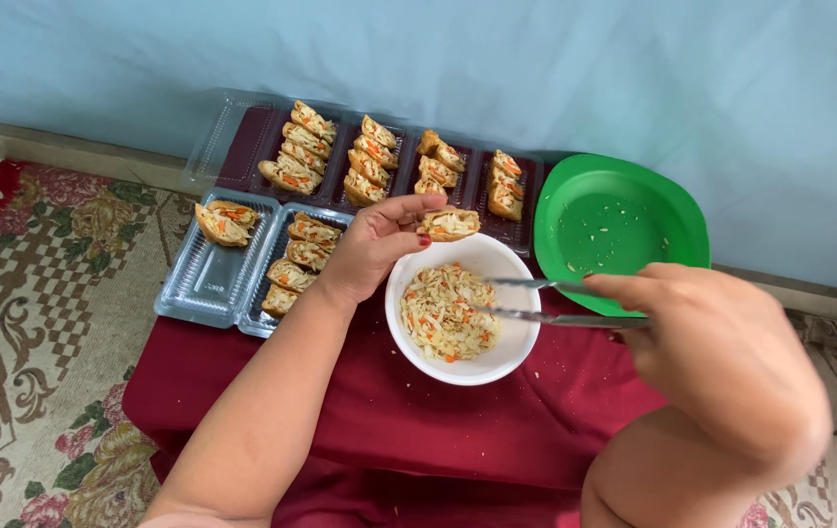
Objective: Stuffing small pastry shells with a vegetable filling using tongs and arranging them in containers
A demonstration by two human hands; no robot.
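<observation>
Between left hand (372, 244) fingertips: stuffed pastry (449, 224) (above white bowl (511, 347)).

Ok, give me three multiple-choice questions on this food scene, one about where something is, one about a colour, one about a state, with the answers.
1. Where is the green plate?
A. left of the clear trays
B. right of the white bowl, by the wall
C. under the bowl

2. What colour is the cloth under the bowl?
A. dark red
B. yellow
C. black

3. What is the left hand doing?
A. lying flat on the rug
B. holding a filled pastry over the bowl's rim
C. gripping the tongs

Answers: 1 B, the plate sits beyond the bowl's right side. 2 A, maroon fabric shows all round. 3 B, the fingers pinch the pastry; the right hand holds the tongs.
</observation>
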